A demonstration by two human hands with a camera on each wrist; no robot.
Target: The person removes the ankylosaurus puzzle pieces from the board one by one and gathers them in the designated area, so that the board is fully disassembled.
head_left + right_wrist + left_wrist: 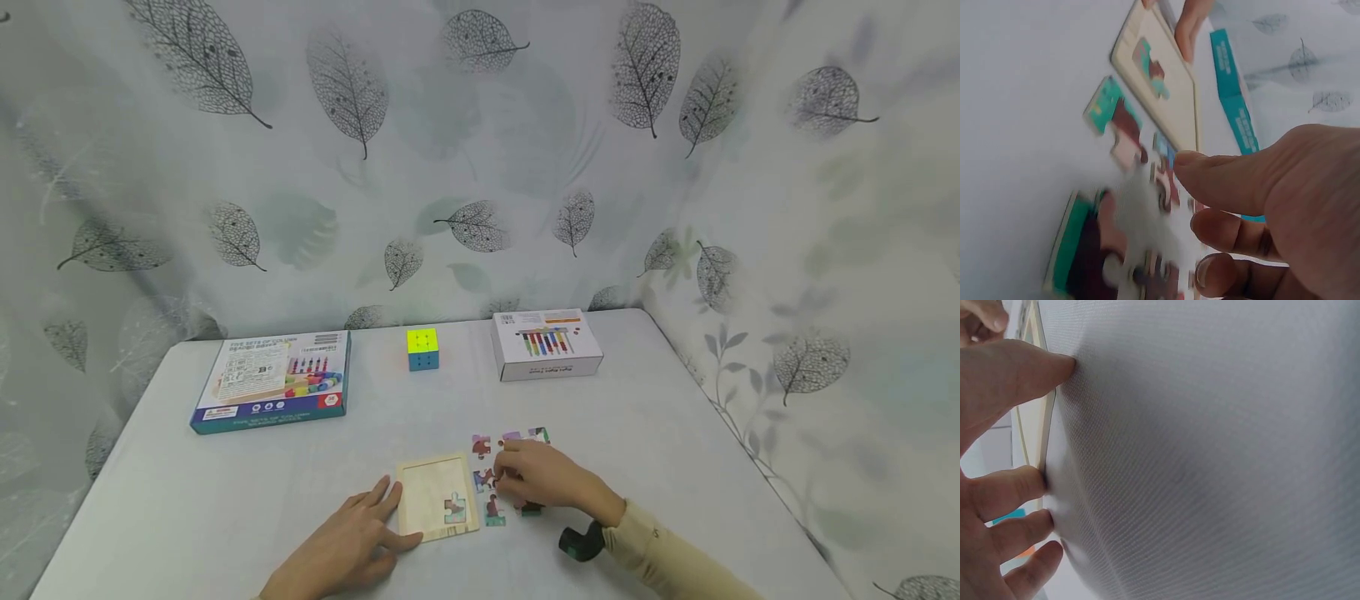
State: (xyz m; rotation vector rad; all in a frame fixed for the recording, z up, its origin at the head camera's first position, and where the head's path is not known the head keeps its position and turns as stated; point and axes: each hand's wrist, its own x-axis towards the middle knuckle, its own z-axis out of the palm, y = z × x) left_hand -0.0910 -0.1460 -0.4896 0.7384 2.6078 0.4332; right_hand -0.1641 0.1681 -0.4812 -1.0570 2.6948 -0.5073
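A square wooden puzzle tray (pixel 422 492) lies on the white table with one jigsaw piece (pixel 455 508) in its lower right corner. Along the tray's left and lower edges rest the spread fingers and thumb of my left hand (pixel 352 533). To the right of the tray, my right hand (pixel 543 473) hovers over loose jigsaw pieces (pixel 493 510), covering some. Its fingers are loosely bent, and the right wrist view shows a gap between thumb and fingertips with no piece plainly held. A green-and-brown piece (pixel 1116 119) lies close to the tray there.
At the back left lies a flat toy box (pixel 273 379). A yellow-and-blue puzzle cube (pixel 423 350) stands at the back middle, with a white box (pixel 547 346) to its right. A dark curved object (pixel 581 542) is beside the right sleeve. Leaf-patterned cloth hangs behind the table.
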